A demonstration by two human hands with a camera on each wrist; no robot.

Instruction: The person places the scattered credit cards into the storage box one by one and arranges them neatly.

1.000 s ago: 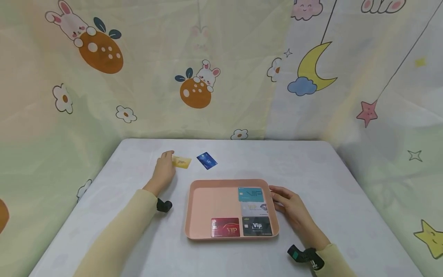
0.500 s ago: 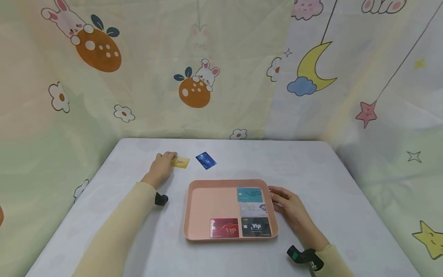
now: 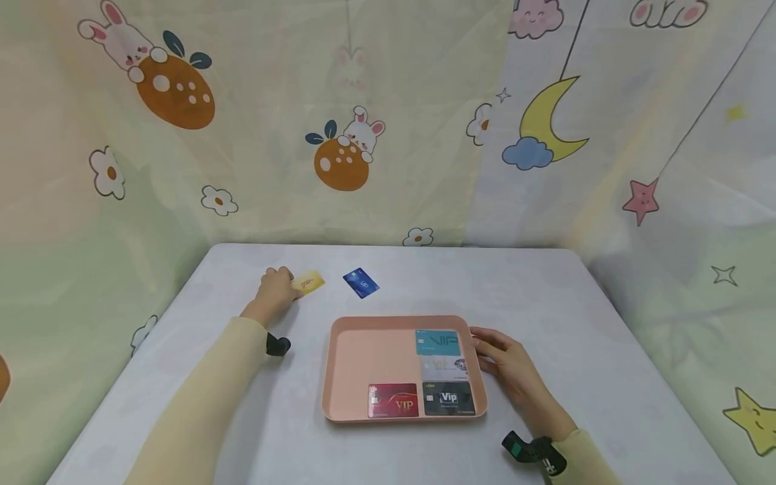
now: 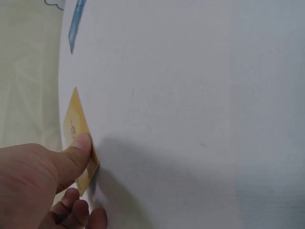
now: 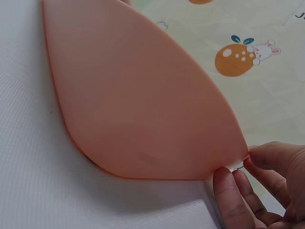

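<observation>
At the back left of the table, my left hand (image 3: 276,292) pinches a yellow card (image 3: 310,281). In the left wrist view its thumb presses on the face of this yellow card (image 4: 77,121), which stands tilted on edge. A blue VIP card (image 3: 361,283) lies just to the right. My right hand (image 3: 512,360) holds the right rim of a pink tray (image 3: 351,370), thumb and fingers at its edge in the right wrist view. On the tray lie a teal card (image 3: 438,342), a white card (image 3: 444,368), a black card (image 3: 449,399) and a red card (image 3: 393,400).
A white cloth covers the table (image 3: 424,458). Behind it and along both sides hangs a curtain (image 3: 273,135) printed with rabbits, flowers, stars and a moon. The blue card lies behind the tray, near the table's far edge.
My left hand has drawn back slightly left, and the yellow card has shifted left with it, its right end now turned upward. My right hand and the tray stay put.
</observation>
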